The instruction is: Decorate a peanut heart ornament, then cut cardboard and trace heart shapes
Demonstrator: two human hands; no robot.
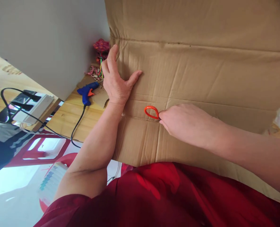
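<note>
A large sheet of brown cardboard (196,78), creased and folded, spreads out before me. My left hand (117,78) presses on its left part, thumb and fingers spread apart. Lower down and to the right, my right hand (180,121) is closed on a tool with an orange loop (151,107), which resembles a scissors handle. The loop sticks out to the left of my fingertips, close to a crease in the cardboard. The rest of the tool is hidden by my hand.
Left of the cardboard, a blue glue gun (86,92) with a cord lies on the wooden table (66,115). A white power strip (37,108) has black plugs in it. A grey panel (50,34) stands behind. Another person's dark sleeve (0,154) shows at far left.
</note>
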